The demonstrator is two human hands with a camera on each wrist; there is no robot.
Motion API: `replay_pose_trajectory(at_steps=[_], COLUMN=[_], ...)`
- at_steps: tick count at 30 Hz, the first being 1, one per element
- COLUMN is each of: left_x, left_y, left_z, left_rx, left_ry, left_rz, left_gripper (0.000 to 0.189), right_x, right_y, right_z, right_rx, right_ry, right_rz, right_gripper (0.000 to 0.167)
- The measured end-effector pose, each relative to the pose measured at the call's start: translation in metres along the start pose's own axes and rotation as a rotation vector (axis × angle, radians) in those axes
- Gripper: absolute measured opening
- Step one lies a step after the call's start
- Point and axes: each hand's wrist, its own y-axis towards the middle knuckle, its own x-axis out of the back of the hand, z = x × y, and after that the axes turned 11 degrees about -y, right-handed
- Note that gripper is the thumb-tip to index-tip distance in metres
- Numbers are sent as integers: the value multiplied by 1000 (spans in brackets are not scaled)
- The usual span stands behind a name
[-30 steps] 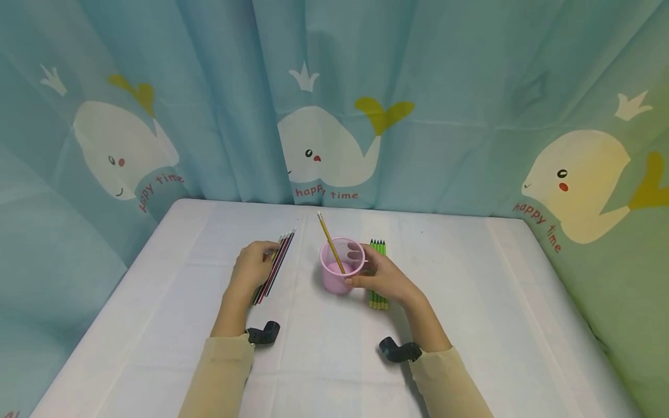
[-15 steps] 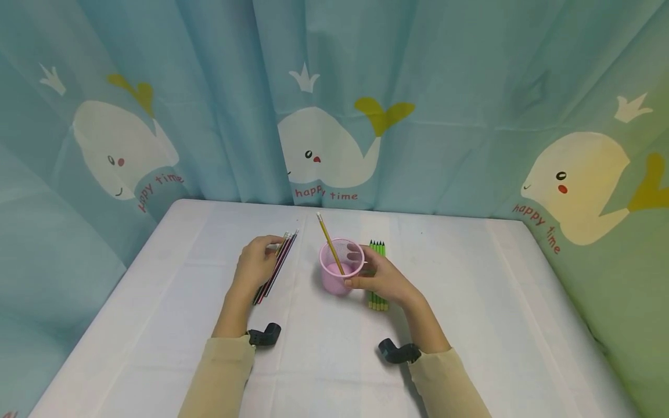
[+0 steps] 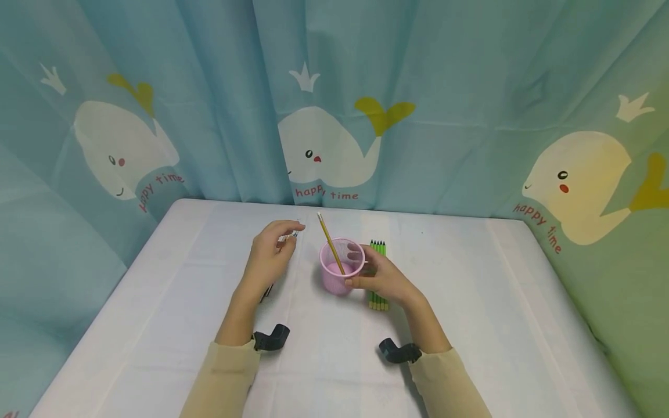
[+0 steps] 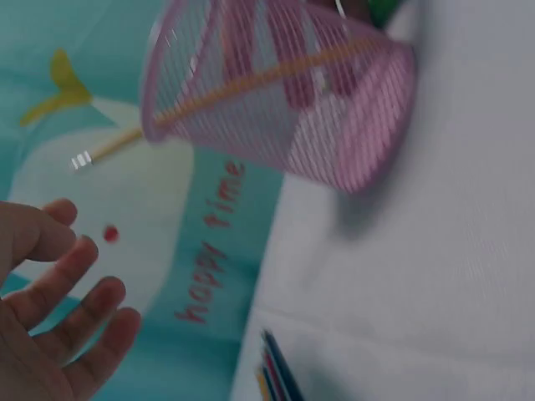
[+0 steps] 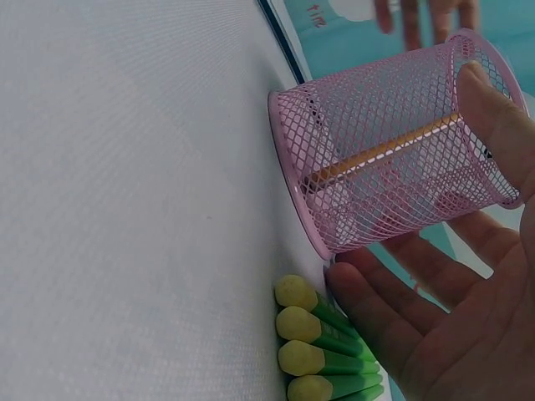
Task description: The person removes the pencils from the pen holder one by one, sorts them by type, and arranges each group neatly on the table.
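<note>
My right hand (image 3: 389,278) holds the side of a pink mesh pencil cup (image 3: 337,284), thumb near the rim and fingers around the far wall. The cup stands upright on the table. One yellow pencil (image 3: 329,241) leans inside it, its white eraser end sticking out above the rim. To the cup's left, my left hand (image 3: 269,249) hovers over a bundle of dark striped pencils (image 3: 266,293), mostly hidden beneath it. In the left wrist view its fingers (image 4: 88,322) are loosely spread with nothing between them; the pencil tips (image 4: 280,372) lie apart from them.
A row of several green pencils (image 3: 378,302) lies to the right of the cup, partly under my right hand. A white cloth covers the table (image 3: 496,302). Behind it hangs a blue curtain (image 3: 460,116) with printed whales.
My left hand has risen off the dark pencils and moved forward and right toward the cup, its fingers spreading. My right hand, the cup and the yellow pencil have stayed in place.
</note>
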Motion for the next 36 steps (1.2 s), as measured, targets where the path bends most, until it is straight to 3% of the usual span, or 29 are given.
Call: replay_pose_trajectory(at_steps=[10,15,20,28,33,36], left_x=[-11,-17,-26,-34,-33,-32], left_y=[-2,-4,-7,-10,-10,-11], left_z=[-23,-31,-35,-36,-34,-30], left_rx=[-123,-161,-186,-203,-201,-168], left_ry=[-80,-64,-7,83,89,113], left_rz=[106,204,262,269,234,209], left_gripper=[31,38,44,48,43,44], right_x=[0,0,0,0,0,0], right_y=[0,-1,-1,0,-1,-1], right_z=[0,1,2,0,1,0], right_rx=[-7,0,2,8,-3,-7], right_ry=[11,14,20,17,7,10], right_rz=[-1,-3,1,3,0,-5], right_gripper=[77,77,78,75,76,76])
